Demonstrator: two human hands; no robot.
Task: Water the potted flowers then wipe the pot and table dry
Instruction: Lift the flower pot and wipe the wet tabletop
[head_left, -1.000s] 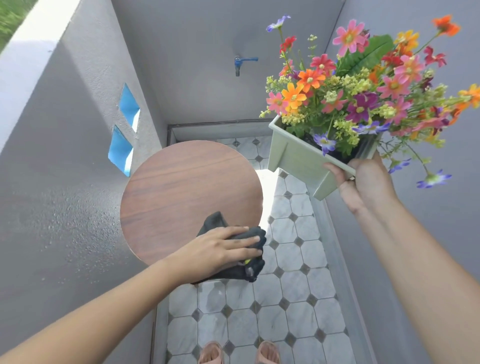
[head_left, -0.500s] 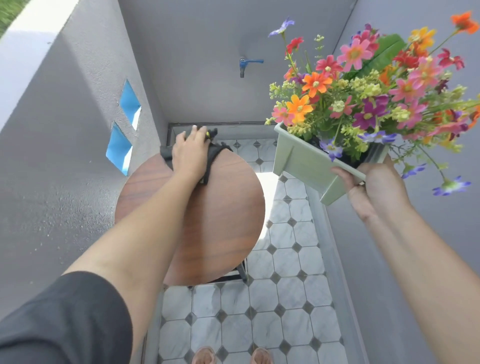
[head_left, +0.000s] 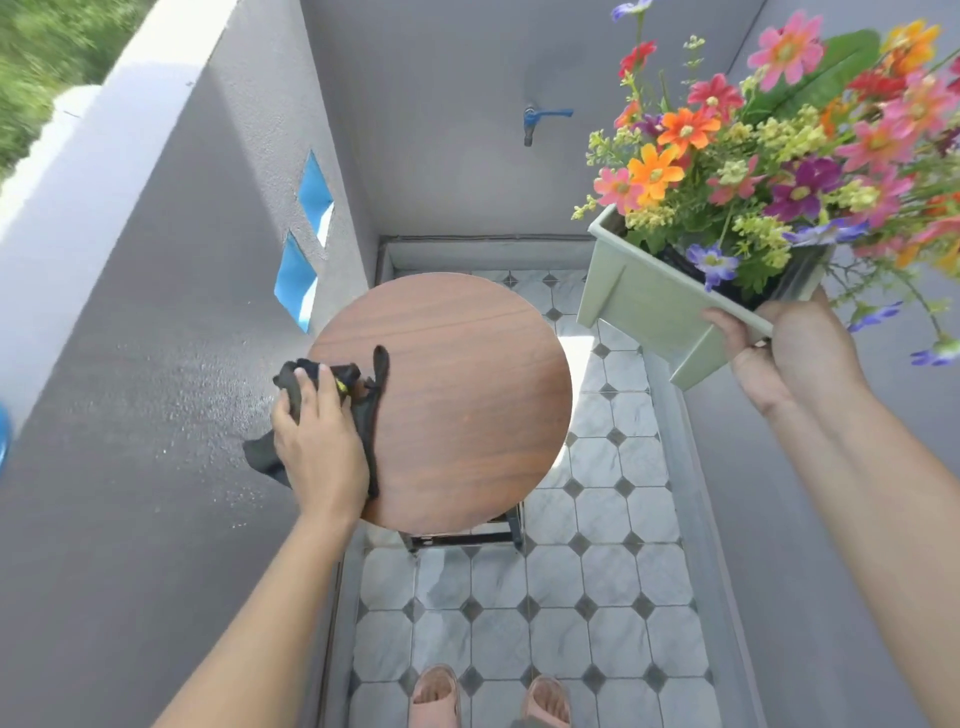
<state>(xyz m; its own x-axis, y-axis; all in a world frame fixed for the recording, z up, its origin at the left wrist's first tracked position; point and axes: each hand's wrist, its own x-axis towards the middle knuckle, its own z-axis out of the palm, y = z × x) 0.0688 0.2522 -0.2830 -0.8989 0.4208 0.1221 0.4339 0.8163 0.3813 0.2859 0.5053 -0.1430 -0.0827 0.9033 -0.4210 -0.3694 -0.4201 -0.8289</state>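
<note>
Overhead, one round wooden bench (head_left: 467, 384) stood on the tiled floor (head_left: 597, 597) between grey walls. The left hand (head_left: 319, 441) lay flat, fingers together, pressing one black cloth (head_left: 363, 410) against the bench's left edge; part of the cloth hung over that edge. The right hand (head_left: 789, 358) was clamped on the near corner of one pale green rectangular pot (head_left: 654, 306), held in the air to the right of the bench and tilted. The pot carried one bunch of mixed-colour flowers (head_left: 769, 156). One blue tap (head_left: 540, 119) projected from the far wall. Two sandalled feet (head_left: 488, 696) stood below.
</note>
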